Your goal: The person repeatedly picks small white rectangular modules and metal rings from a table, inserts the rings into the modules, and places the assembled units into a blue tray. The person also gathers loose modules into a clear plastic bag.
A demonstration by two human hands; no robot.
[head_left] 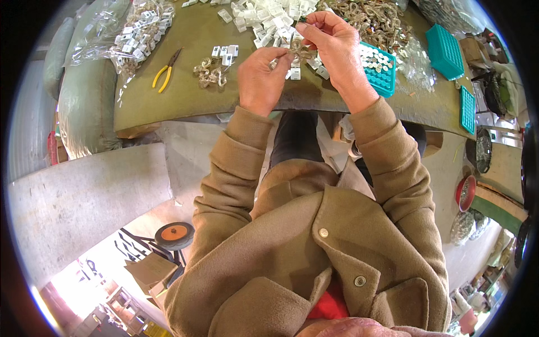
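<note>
My left hand (261, 81) is closed at the table's front, thumb and forefinger pinched on a clear, brownish coiled cord (303, 52) that stretches toward my other hand. My right hand (337, 50) is raised a little farther off, its fingertips pinching a small dark green piece (302, 19), too small to name. Beyond both hands spreads a heap of small white plastic housings (269, 19). A few white blocks (226, 52) and some loose coiled cords (210, 74) lie left of my left hand.
Yellow-handled pliers (163, 73) rest on the green-covered table (185, 106). A teal tray (383, 84) of round white pieces sits by my right wrist, below a pile of coiled cords (382, 22). More teal trays (445, 51) stand at the right; a filled plastic bag (140, 33) lies left.
</note>
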